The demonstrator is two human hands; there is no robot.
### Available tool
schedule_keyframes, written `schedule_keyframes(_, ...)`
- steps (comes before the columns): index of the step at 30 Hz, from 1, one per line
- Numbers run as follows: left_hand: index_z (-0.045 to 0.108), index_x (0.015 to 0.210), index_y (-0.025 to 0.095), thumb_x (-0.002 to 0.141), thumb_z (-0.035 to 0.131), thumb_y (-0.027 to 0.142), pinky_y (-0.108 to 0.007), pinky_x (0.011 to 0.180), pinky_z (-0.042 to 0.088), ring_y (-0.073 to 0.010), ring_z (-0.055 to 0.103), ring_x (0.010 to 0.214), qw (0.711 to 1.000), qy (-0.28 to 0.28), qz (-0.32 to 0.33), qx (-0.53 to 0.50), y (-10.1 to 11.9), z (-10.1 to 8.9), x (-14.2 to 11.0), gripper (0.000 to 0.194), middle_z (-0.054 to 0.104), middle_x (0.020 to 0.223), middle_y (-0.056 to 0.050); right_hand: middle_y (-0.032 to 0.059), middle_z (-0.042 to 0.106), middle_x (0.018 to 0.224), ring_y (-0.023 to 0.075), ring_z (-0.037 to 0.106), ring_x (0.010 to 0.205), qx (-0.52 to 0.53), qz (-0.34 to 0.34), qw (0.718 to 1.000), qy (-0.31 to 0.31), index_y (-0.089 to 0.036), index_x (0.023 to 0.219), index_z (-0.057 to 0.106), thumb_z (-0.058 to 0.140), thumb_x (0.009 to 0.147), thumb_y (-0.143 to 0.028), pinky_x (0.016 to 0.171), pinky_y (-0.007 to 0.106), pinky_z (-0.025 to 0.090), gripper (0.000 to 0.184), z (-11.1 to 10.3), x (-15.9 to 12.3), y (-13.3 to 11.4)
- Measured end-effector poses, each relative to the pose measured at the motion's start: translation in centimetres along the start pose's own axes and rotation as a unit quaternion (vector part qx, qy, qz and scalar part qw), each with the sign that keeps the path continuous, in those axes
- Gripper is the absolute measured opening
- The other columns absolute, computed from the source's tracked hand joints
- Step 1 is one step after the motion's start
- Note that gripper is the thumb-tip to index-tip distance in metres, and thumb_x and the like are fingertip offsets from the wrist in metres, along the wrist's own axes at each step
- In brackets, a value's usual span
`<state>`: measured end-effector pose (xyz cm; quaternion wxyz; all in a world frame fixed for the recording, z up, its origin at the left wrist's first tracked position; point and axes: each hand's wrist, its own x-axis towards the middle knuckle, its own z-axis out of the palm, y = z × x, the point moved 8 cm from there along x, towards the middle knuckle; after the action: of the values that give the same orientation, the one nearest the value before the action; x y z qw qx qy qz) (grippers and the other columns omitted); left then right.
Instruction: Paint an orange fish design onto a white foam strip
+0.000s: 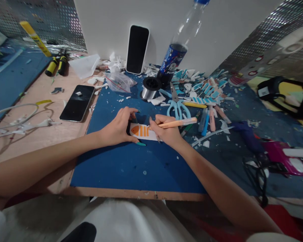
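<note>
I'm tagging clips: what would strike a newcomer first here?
Probably the white strip with orange markings, between the left hand and the right hand, which holds an orange pen. Next, the tall bottle at the back, then the heap of blue and white scraps right of it.

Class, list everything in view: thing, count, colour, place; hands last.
Flat strip: 1, white with orange fish, centre.
Slim marker: 1, orange, in right hand.
Looped scissors: 1, light blue handles, beyond right hand.
Labelled plastic bottle: 1, clear and blue, back.
Round wire spool: 1, black and silver, beside bottle.
Upright rectangular phone: 1, black and white, back.
Flat rectangular phone: 1, black, left.
Crumpled plastic bag: 1, clear, beside spool.
Small scraps: many, mainly white and blue, back.
Long tube: 1, yellow, back left.
Tool handles: 2, yellow and black, back left.
Blurred clutter: several, mixed colours, far right.
Left hand: 1, bare, at strip's left end.
Right hand: 1, bare, around marker.
</note>
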<state>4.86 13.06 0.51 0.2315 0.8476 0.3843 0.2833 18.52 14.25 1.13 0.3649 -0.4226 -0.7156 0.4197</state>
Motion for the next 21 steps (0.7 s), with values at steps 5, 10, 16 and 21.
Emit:
schedule_keyframes(5, 0.030, 0.123, 0.021, 0.059, 0.075, 0.058, -0.042, 0.078, 0.049, -0.0244, 0.049, 0.092, 1.000, -0.002, -0.006, 0.001, -0.04, 0.01, -0.01, 0.087, 0.043, 0.101, -0.007, -0.0087, 0.026, 0.040, 0.0056, 0.034, 0.033, 0.008, 0.005, 1.000, -0.007, -0.021, 0.051, 0.026, 0.053, 0.084, -0.028, 0.038, 0.021, 0.033, 0.043, 0.12, -0.01, 0.42)
schedule_keyframes(10, 0.030, 0.123, 0.021, 0.058, 0.076, 0.057, -0.043, 0.079, 0.049, -0.0244, 0.048, 0.092, 1.000, 0.000, 0.002, 0.004, 0.04, -0.06, 0.03, 0.088, 0.043, 0.100, -0.007, -0.0085, 0.026, 0.040, 0.0060, 0.032, 0.034, 0.001, 0.009, 1.000, 0.001, -0.021, 0.050, 0.025, 0.053, 0.083, -0.027, 0.039, 0.022, 0.032, 0.044, 0.07, -0.02, 0.47)
schedule_keyframes(16, 0.031, 0.123, 0.021, 0.058, 0.075, 0.058, -0.043, 0.078, 0.050, -0.0251, 0.049, 0.092, 1.000, 0.000, -0.002, 0.002, 0.00, -0.08, 0.01, 0.087, 0.043, 0.101, -0.007, -0.0081, 0.026, 0.040, 0.0072, 0.033, 0.037, 0.001, 0.019, 1.000, 0.006, -0.022, 0.053, 0.027, 0.052, 0.084, -0.028, 0.041, 0.023, 0.031, 0.041, 0.06, 0.02, 0.14)
schedule_keyframes(21, 0.032, 0.123, 0.018, 0.059, 0.074, 0.059, -0.044, 0.078, 0.050, -0.0255, 0.049, 0.092, 1.000, -0.002, -0.003, -0.006, -0.07, -0.02, 0.01, 0.087, 0.043, 0.101, -0.009, -0.0080, 0.025, 0.041, 0.0069, 0.032, 0.038, 0.000, 0.016, 1.000, 0.003, -0.022, 0.052, 0.025, 0.053, 0.084, -0.028, 0.042, 0.023, 0.030, 0.042, 0.01, 0.06, 0.07)
